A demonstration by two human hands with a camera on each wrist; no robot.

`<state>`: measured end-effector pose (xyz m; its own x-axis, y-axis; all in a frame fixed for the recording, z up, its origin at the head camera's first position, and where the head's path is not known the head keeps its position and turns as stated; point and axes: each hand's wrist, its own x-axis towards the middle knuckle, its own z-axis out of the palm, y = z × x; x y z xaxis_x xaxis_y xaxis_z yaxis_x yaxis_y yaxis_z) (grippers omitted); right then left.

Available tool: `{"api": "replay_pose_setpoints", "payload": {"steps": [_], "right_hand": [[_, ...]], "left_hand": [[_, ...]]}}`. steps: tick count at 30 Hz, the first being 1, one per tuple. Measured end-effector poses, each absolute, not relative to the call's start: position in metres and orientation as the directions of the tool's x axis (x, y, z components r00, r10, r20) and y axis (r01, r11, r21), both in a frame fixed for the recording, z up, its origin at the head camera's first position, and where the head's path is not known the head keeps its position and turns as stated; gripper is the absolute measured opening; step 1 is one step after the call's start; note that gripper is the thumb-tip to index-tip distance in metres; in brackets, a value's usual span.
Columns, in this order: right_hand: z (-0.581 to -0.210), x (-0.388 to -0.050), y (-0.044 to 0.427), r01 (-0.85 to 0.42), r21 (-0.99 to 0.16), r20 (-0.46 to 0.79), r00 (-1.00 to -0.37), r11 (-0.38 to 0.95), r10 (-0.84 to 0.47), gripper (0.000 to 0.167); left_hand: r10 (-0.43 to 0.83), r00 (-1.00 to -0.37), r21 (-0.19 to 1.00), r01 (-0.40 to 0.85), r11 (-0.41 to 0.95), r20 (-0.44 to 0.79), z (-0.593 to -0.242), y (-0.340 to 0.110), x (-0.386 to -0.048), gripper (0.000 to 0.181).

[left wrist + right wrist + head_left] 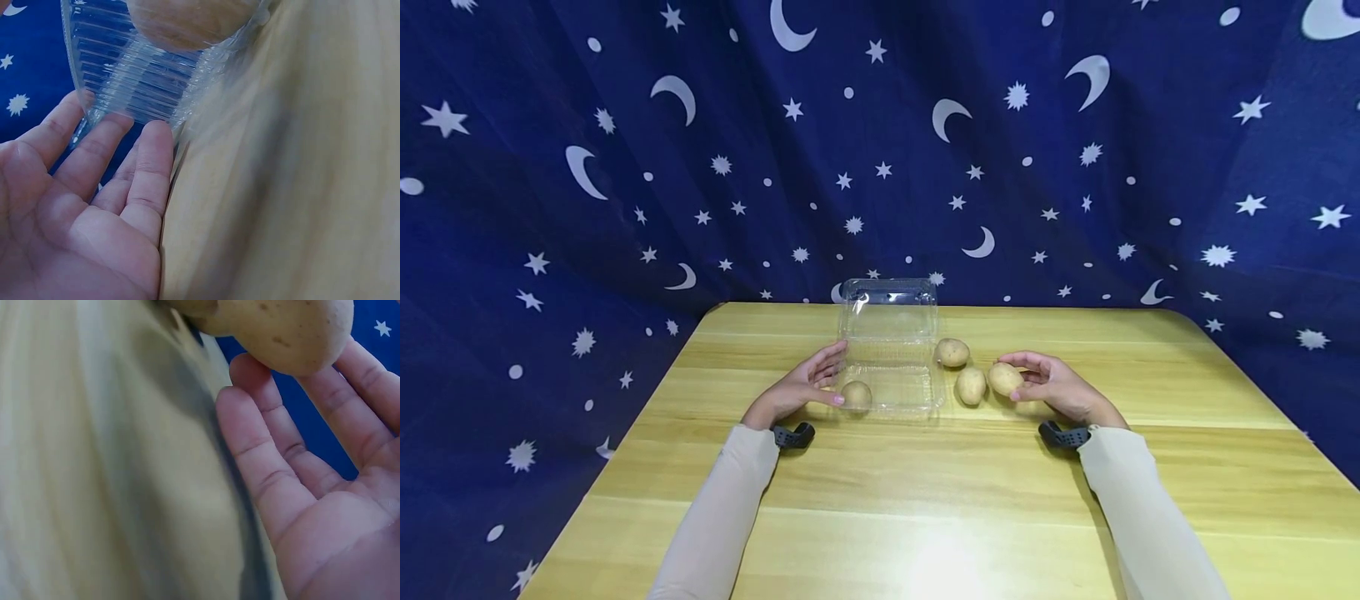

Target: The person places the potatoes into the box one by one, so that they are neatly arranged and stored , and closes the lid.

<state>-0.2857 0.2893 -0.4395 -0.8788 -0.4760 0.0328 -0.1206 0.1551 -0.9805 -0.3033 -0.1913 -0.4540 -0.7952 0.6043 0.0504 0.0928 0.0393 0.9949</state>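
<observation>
A clear plastic clamshell container (891, 387) lies with its lid raised, holding one potato (856, 395) at its front left. My left hand (805, 383) is at the container's left side. In the left wrist view, the fairly straight fingers (153, 156) touch the ribbed wall. My right hand (1060, 388) pinches another potato (1004, 379) between thumb and fingers. The right wrist view has this potato (300, 334) at the top, against the fingertips. Two more potatoes, one behind (952, 352) and one nearer (971, 387), sit between the container and my right hand.
Beneath everything is a wooden table (880, 500) with a pale grain. A dark blue curtain (880, 150) with moons and stars hangs behind its far edge. Dark bands are on both wrists.
</observation>
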Motion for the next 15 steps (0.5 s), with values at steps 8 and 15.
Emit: {"api": "replay_pose_setpoints", "payload": {"steps": [8,15], "right_hand": [[-0.427,-0.283,0.281,-0.172,-0.973,0.09,-0.893,0.151,-0.44,0.062],[-0.423,-0.282,0.274,-0.193,-0.967,0.114,-0.909,0.164,-0.401,0.063]], "left_hand": [[0.594,-0.803,0.995,0.09,0.04,0.049,-0.452,-0.191,-0.301,0.11],[0.594,-0.802,0.994,0.098,0.036,0.058,-0.454,-0.191,-0.302,0.109]]}}
